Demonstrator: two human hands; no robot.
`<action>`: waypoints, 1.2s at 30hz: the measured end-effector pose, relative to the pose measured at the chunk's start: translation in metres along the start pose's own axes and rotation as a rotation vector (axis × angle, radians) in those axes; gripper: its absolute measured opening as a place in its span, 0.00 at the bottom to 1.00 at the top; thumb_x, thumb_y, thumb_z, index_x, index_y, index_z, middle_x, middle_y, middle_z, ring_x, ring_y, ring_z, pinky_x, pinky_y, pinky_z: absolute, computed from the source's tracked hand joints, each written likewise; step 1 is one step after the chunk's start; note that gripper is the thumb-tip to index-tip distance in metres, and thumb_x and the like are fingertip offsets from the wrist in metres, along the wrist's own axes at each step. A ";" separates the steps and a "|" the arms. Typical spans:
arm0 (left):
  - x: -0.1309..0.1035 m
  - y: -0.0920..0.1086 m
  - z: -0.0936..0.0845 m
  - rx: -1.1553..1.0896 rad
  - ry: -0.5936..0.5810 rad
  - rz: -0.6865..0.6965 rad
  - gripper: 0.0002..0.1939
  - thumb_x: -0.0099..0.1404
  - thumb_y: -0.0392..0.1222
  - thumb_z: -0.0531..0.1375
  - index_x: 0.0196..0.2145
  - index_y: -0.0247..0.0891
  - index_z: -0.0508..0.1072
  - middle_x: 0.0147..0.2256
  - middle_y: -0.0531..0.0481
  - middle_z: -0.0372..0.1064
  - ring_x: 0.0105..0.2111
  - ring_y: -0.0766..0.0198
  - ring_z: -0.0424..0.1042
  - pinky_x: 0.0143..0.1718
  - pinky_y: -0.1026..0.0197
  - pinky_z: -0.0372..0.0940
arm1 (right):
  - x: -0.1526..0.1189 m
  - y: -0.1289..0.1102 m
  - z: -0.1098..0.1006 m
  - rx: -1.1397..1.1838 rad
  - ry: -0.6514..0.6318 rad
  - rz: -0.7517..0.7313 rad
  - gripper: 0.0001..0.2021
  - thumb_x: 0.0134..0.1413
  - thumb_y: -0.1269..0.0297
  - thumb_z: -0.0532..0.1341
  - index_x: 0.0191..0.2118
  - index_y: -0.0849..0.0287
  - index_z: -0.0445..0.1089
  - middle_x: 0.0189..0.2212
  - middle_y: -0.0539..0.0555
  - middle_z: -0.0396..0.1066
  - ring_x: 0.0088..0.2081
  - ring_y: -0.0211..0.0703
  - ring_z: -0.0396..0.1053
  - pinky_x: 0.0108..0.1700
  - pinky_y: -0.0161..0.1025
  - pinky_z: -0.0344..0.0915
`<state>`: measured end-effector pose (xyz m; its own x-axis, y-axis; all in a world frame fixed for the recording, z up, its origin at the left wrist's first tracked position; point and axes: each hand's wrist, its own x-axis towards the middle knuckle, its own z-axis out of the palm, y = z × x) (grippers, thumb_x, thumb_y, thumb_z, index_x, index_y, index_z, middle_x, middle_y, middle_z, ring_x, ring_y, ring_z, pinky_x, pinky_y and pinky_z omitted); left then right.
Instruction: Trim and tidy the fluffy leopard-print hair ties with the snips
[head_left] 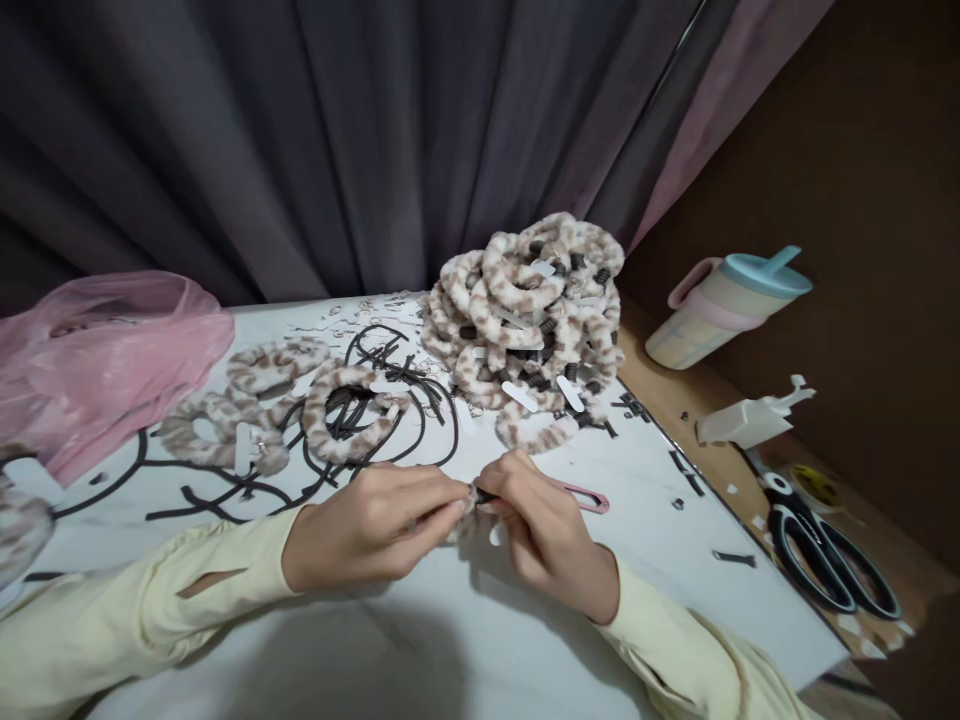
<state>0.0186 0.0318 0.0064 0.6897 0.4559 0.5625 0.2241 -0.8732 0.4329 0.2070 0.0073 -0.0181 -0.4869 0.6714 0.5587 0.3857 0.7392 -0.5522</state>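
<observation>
My left hand (pixel 382 520) is closed in a pinch at the end of a small spotted plush ring (pixel 460 532), mostly hidden under my fingers. Facing it, fingertips nearly touching, my right hand (pixel 540 530) pinches a short dark cord end (pixel 486 495). A slim pink loop-ended tool (pixel 590 498) shows beyond my right hand; whether that hand holds it or it lies on the table, I cannot tell. Behind my hands, one brown-and-white plush ring (pixel 319 415) lies over tangled black cords (pixel 450 425). White tags are on several rings.
A tall heap of plush rings (pixel 517 290) stands at the back. A pink plastic bag (pixel 142 350) lies left. Along the right side are a lidded tumbler (pixel 705 310), a white bottle (pixel 742 422) and black-handled scissors (pixel 817 550). Cord scraps dot the white table (pixel 637 600).
</observation>
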 end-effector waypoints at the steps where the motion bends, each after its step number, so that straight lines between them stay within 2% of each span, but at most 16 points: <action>1: -0.001 0.000 0.001 -0.004 0.001 -0.002 0.06 0.61 0.28 0.54 0.34 0.29 0.70 0.27 0.45 0.71 0.25 0.67 0.69 0.27 0.68 0.61 | -0.001 0.000 0.001 0.020 0.017 0.005 0.11 0.50 0.82 0.46 0.35 0.61 0.57 0.27 0.54 0.59 0.29 0.41 0.55 0.32 0.39 0.55; 4: -0.001 -0.001 0.000 -0.025 0.000 -0.051 0.06 0.62 0.29 0.54 0.33 0.29 0.71 0.25 0.47 0.71 0.23 0.69 0.68 0.25 0.69 0.60 | -0.002 0.002 0.002 0.066 0.031 0.021 0.10 0.51 0.81 0.47 0.35 0.60 0.57 0.27 0.53 0.61 0.30 0.41 0.57 0.33 0.39 0.57; 7: 0.002 -0.006 -0.006 -0.062 -0.099 -0.260 0.06 0.62 0.34 0.54 0.32 0.32 0.72 0.22 0.51 0.69 0.21 0.70 0.66 0.24 0.69 0.58 | -0.001 0.006 -0.003 0.053 -0.012 0.053 0.09 0.55 0.78 0.48 0.39 0.59 0.58 0.30 0.54 0.64 0.32 0.41 0.60 0.34 0.38 0.59; 9: 0.008 -0.011 -0.012 -0.138 -0.253 -0.488 0.07 0.60 0.38 0.56 0.35 0.35 0.72 0.21 0.54 0.68 0.21 0.70 0.66 0.24 0.69 0.59 | 0.002 0.009 -0.007 0.011 -0.052 0.101 0.07 0.57 0.75 0.51 0.41 0.58 0.57 0.32 0.54 0.65 0.33 0.42 0.61 0.35 0.37 0.60; 11: 0.015 -0.016 -0.019 -0.331 -0.466 -0.707 0.14 0.58 0.40 0.58 0.42 0.37 0.68 0.22 0.56 0.69 0.20 0.70 0.66 0.22 0.70 0.59 | 0.004 0.011 -0.010 -0.017 -0.096 0.154 0.07 0.58 0.71 0.52 0.42 0.58 0.55 0.32 0.54 0.66 0.33 0.42 0.63 0.36 0.38 0.61; 13: 0.022 -0.020 -0.023 -0.581 -0.626 -0.831 0.18 0.58 0.42 0.58 0.46 0.38 0.64 0.24 0.56 0.69 0.21 0.70 0.65 0.21 0.71 0.58 | 0.006 0.012 -0.012 -0.028 -0.147 0.170 0.08 0.59 0.70 0.52 0.42 0.58 0.52 0.31 0.54 0.67 0.33 0.43 0.65 0.36 0.39 0.61; 14: 0.025 -0.021 -0.022 -0.672 -0.640 -0.844 0.17 0.59 0.43 0.58 0.45 0.37 0.64 0.25 0.56 0.68 0.21 0.71 0.66 0.22 0.71 0.59 | 0.007 0.012 -0.013 -0.034 -0.169 0.158 0.08 0.58 0.70 0.52 0.42 0.58 0.51 0.31 0.54 0.67 0.32 0.43 0.65 0.37 0.39 0.61; 16: 0.028 -0.023 -0.018 -0.776 -0.620 -0.826 0.13 0.60 0.47 0.57 0.39 0.36 0.66 0.26 0.55 0.67 0.22 0.72 0.66 0.22 0.71 0.59 | 0.008 0.011 -0.013 -0.059 -0.207 0.110 0.08 0.58 0.72 0.52 0.42 0.59 0.51 0.32 0.55 0.68 0.33 0.43 0.66 0.38 0.40 0.61; 20: 0.027 -0.026 -0.003 -0.883 -0.642 -0.814 0.17 0.61 0.52 0.55 0.28 0.33 0.67 0.22 0.55 0.64 0.15 0.75 0.61 0.17 0.72 0.55 | 0.012 0.009 -0.014 -0.138 -0.269 0.050 0.13 0.58 0.76 0.49 0.48 0.62 0.49 0.34 0.57 0.69 0.35 0.44 0.66 0.40 0.43 0.60; 22: 0.025 -0.029 0.002 -1.000 -0.653 -0.839 0.17 0.62 0.51 0.55 0.27 0.32 0.68 0.20 0.55 0.65 0.13 0.77 0.59 0.15 0.72 0.51 | 0.015 0.009 -0.021 -0.187 -0.234 0.075 0.17 0.60 0.68 0.51 0.52 0.63 0.46 0.37 0.59 0.69 0.37 0.46 0.66 0.40 0.43 0.60; 24: 0.021 -0.032 0.006 -1.161 -0.643 -0.885 0.18 0.63 0.51 0.54 0.27 0.32 0.69 0.19 0.54 0.66 0.11 0.77 0.56 0.12 0.72 0.46 | 0.017 0.010 -0.035 -0.250 -0.161 0.135 0.23 0.57 0.56 0.55 0.53 0.62 0.48 0.39 0.60 0.68 0.39 0.47 0.66 0.39 0.43 0.62; 27: 0.015 -0.037 0.012 -1.332 -0.554 -0.954 0.19 0.63 0.51 0.54 0.29 0.30 0.71 0.18 0.53 0.67 0.09 0.78 0.52 0.10 0.71 0.42 | 0.012 0.013 -0.064 -0.386 -0.131 0.267 0.17 0.57 0.50 0.52 0.43 0.59 0.60 0.34 0.57 0.69 0.35 0.45 0.67 0.37 0.41 0.61; 29: 0.011 -0.040 0.016 -1.385 -0.469 -0.990 0.19 0.61 0.52 0.56 0.30 0.30 0.73 0.18 0.52 0.68 0.09 0.78 0.52 0.09 0.71 0.43 | 0.002 0.018 -0.078 -0.469 -0.238 0.359 0.15 0.58 0.51 0.51 0.36 0.59 0.62 0.29 0.54 0.68 0.29 0.43 0.66 0.32 0.39 0.60; 32: 0.007 -0.043 0.019 -1.445 -0.379 -0.978 0.19 0.58 0.52 0.59 0.29 0.29 0.73 0.17 0.51 0.68 0.10 0.77 0.53 0.10 0.72 0.43 | -0.020 0.025 -0.083 -0.532 -0.480 0.400 0.11 0.57 0.55 0.55 0.34 0.59 0.65 0.29 0.55 0.68 0.28 0.43 0.65 0.30 0.39 0.60; 34: 0.007 -0.044 0.019 -1.460 -0.360 -0.944 0.18 0.57 0.50 0.61 0.28 0.28 0.73 0.19 0.49 0.70 0.12 0.78 0.54 0.11 0.72 0.44 | -0.032 0.028 -0.076 -0.601 -0.537 0.365 0.07 0.57 0.61 0.55 0.35 0.59 0.66 0.31 0.56 0.68 0.31 0.45 0.66 0.32 0.40 0.61; 36: 0.008 -0.044 0.018 -1.439 -0.351 -0.918 0.17 0.57 0.49 0.61 0.28 0.28 0.72 0.23 0.46 0.72 0.14 0.77 0.56 0.13 0.72 0.46 | -0.041 0.029 -0.065 -0.686 -0.516 0.317 0.07 0.58 0.66 0.53 0.36 0.60 0.66 0.31 0.56 0.68 0.32 0.46 0.66 0.33 0.41 0.60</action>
<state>0.0265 0.0711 -0.0206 0.8475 0.4475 -0.2855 -0.0104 0.5518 0.8339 0.2895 0.0048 -0.0167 -0.5046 0.8633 0.0065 0.8620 0.5043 -0.0517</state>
